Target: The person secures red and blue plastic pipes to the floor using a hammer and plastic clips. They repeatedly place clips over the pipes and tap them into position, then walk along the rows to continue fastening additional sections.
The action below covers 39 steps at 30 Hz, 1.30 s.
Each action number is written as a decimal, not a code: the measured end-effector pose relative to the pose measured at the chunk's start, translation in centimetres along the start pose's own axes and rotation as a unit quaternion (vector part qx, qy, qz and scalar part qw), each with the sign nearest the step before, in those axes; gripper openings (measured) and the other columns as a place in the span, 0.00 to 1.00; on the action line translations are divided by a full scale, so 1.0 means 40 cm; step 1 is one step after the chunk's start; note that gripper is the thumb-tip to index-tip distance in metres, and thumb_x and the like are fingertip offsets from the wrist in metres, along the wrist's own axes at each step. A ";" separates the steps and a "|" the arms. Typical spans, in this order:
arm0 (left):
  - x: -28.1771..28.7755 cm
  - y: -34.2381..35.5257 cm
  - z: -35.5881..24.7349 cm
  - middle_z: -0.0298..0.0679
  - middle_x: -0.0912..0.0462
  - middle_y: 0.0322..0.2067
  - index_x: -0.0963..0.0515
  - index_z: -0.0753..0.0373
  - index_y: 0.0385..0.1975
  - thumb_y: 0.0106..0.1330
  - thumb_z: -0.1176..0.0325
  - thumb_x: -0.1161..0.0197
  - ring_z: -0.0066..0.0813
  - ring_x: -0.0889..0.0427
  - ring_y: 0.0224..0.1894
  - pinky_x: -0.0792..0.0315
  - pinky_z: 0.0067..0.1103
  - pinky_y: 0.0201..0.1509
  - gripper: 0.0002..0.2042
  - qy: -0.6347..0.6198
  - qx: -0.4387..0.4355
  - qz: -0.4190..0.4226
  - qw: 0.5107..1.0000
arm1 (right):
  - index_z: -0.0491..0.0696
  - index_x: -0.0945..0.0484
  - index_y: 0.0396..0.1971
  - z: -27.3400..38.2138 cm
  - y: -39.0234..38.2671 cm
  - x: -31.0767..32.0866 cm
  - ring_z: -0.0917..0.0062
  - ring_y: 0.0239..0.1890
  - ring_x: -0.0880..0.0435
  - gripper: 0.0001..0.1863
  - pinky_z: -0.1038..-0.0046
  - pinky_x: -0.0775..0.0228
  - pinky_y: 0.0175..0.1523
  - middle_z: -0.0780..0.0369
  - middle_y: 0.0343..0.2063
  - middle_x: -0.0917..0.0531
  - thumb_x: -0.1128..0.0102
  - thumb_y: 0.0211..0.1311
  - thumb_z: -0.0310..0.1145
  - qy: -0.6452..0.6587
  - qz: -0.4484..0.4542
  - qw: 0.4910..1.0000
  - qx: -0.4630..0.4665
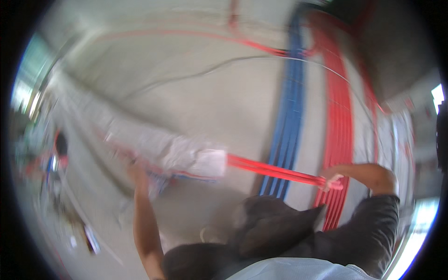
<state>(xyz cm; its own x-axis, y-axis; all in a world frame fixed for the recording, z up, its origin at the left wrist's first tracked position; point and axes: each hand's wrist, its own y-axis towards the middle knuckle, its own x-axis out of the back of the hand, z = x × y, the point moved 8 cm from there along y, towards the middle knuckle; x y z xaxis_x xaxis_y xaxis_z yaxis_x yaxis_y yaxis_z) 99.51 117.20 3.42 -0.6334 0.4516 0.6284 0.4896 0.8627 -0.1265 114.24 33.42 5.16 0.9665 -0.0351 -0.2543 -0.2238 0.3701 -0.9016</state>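
My right hand [332, 180] is closed around the ends of a few bright red conduit pipes [275, 171]. These pipes stick out of the open end of a long bundle in whitish plastic wrapping [177, 151], which slants from the far left toward the middle. At the near side of the wrapping is my left hand [136, 169], against its loose, crumpled plastic. Motion smears its fingers, so their grip does not show. The held pipes cross above a row of blue conduit pipes [285, 126] and reach over a wider row of red conduit pipes [338, 112] along the floor.
A thin pale cable [205, 72] winds over the grey concrete floor [224, 102]. One more red pipe [186, 32] curves along the far side toward the blue row. Blurred clutter [53, 158] lies at the left, and plastic sheeting [394, 140] at the right.
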 end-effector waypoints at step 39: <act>-0.062 -0.147 -0.473 0.48 0.12 0.36 0.13 0.59 0.36 0.63 0.60 0.31 0.49 0.15 0.42 0.23 0.40 0.50 0.10 0.318 -0.472 0.100 0.816 | 0.49 0.19 0.50 -0.293 -0.578 0.280 0.55 0.45 0.16 0.15 0.52 0.26 0.48 0.51 0.41 0.14 0.35 0.63 0.29 -0.194 -0.724 0.660 0.052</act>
<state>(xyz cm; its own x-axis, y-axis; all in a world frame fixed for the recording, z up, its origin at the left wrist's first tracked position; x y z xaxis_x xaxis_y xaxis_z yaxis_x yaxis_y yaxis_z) 109.54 106.71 17.14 -0.1929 0.0940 0.9767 0.9786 0.0917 0.1845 128.79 13.61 19.05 0.1217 -0.1893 0.9743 0.9599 0.2723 -0.0669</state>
